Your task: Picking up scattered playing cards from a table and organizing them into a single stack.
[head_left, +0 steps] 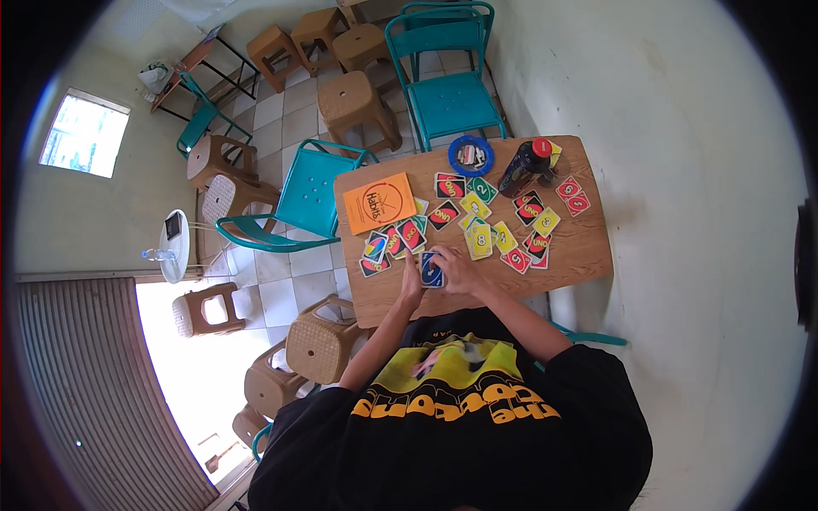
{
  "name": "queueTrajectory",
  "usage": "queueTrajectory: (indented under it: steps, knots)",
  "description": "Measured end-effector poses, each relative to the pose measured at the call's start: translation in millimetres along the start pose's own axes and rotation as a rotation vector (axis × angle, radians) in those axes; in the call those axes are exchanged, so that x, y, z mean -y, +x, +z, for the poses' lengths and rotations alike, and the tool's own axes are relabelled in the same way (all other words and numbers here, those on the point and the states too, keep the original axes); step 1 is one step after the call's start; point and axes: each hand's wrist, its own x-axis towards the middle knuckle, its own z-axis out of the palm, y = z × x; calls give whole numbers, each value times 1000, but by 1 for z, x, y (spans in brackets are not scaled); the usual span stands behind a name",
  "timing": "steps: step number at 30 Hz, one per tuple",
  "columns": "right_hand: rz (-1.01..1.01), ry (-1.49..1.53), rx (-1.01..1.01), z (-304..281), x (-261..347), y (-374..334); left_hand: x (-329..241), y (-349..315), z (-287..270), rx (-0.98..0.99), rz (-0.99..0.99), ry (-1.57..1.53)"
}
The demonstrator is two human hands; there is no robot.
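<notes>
Near the front edge of the wooden table (383, 300), a small stack of playing cards (432, 271) with a blue card on top sits between my two hands. My left hand (411, 281) lies along the left side of the stack, fingers pointing away from me. Over its right side and far edge curls my right hand (458, 271). Beyond them are scattered cards: black-and-red backs (444, 215), yellow cards (481, 241), a green card (482, 189) and red cards (573, 196). How thick the held stack is cannot be made out.
An orange book (379, 203) lies at the table's far left. A blue round tray (461, 173) holding small pale items and a dark bottle with a red cap (524, 168) stand at the back. Teal chairs (317, 198) and brown stools (354, 106) surround the left and far sides.
</notes>
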Motion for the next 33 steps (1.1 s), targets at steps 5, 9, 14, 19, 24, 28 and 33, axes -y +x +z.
queueTrajectory:
  steps: [5, 9, 14, 19, 24, 28, 33]
  knots:
    - [268, -161, 63, 23, -40, 0, 10, -8, -28, -113, 6, 61]
    - [238, -384, 62, 20, -48, 0, 9, -12, -37, -57, -6, 74]
    - [250, -287, -111, 27, -52, -5, 11, -19, -47, -35, 8, 35]
    - [553, -457, -451, 15, -85, -29, 16, -23, -51, -23, -14, -66]
    - [876, -324, -274, 3, -95, -38, 21, -24, -51, -9, -36, -68]
    - [957, -291, -253, -1, -100, -38, 18, -21, -40, 26, -63, -34]
    - [1001, -78, -287, -6, -107, -38, 10, -23, -36, 38, -56, -26]
